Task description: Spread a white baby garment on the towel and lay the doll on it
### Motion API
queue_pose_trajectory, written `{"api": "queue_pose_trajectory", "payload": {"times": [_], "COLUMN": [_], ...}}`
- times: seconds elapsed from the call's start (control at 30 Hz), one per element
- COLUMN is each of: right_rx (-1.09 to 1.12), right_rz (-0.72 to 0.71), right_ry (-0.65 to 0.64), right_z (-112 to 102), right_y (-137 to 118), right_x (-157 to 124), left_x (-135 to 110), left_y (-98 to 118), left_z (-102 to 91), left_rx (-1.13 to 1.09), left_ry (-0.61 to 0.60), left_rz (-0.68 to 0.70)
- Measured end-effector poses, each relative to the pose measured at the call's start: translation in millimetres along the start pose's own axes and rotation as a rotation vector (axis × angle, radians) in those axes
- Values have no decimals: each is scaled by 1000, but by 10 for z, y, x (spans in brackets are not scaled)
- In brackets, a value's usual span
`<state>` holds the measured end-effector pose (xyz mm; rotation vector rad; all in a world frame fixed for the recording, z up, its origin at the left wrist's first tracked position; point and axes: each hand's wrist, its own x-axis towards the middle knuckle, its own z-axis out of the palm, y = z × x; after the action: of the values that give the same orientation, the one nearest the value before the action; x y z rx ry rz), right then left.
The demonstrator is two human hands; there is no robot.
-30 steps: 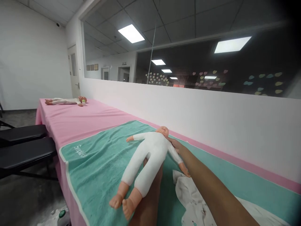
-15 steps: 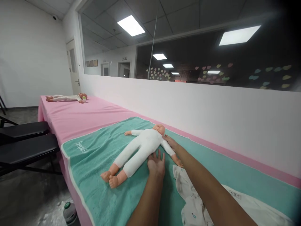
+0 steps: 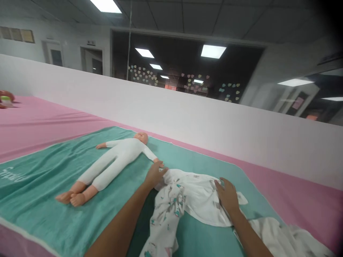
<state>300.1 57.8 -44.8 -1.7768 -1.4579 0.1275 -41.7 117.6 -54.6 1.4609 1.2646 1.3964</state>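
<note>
A baby doll (image 3: 112, 160) in a white body lies face up on a teal towel (image 3: 48, 171), head toward the wall, feet toward the near edge. To its right lies a white patterned baby garment (image 3: 184, 200). My left hand (image 3: 155, 174) rests at the garment's left corner, right beside the doll's outstretched hand, fingers curled onto the cloth. My right hand (image 3: 227, 194) lies on the garment's right side with fingers spread flat.
The teal towel covers a long table with a pink sheet (image 3: 40, 121). A low white wall (image 3: 187, 117) with a window runs behind it. More white cloth (image 3: 284, 239) is bunched at the lower right. Part of another doll (image 3: 5, 98) shows far left.
Both hands left the doll, which now lies flat on the towel, and moved right onto the white garment. The view has swung to the right.
</note>
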Motion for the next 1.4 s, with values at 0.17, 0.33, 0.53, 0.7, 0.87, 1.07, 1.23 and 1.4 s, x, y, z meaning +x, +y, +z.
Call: {"api": "queue_pose_trajectory", "payload": {"times": [0.17, 0.33, 0.53, 0.7, 0.87, 1.07, 1.23, 1.4], "right_rx": [-257, 104, 790, 490, 319, 271, 552, 973], "right_rz": [15, -81, -347, -634, -452, -450, -416, -248], "right_ry": [-112, 10, -431, -528, -478, -502, -565, -927], "right_z": [-86, -112, -215, 50, 316, 290, 293, 157], "right_y": [254, -220, -1113, -1280, -1117, -1102, -1151, -1168], "right_x": [-59, -167, -846, -1283, -1328, -1311, -1375, -1410], "left_x": [-148, -206, -404, -519, -588, -1054, -1704, -2127], "left_y": [-20, 180, 575, 663, 607, 730, 939, 980], "left_z": [124, 76, -141, -282, -138, -79, -135, 70], "left_rx": [627, 530, -241, -582, -305, 1, 216, 437], "left_ry": [-180, -199, -146, -280, -407, -388, -411, -172], "left_rz": [201, 188, -18, -169, -189, -77, 144, 166]}}
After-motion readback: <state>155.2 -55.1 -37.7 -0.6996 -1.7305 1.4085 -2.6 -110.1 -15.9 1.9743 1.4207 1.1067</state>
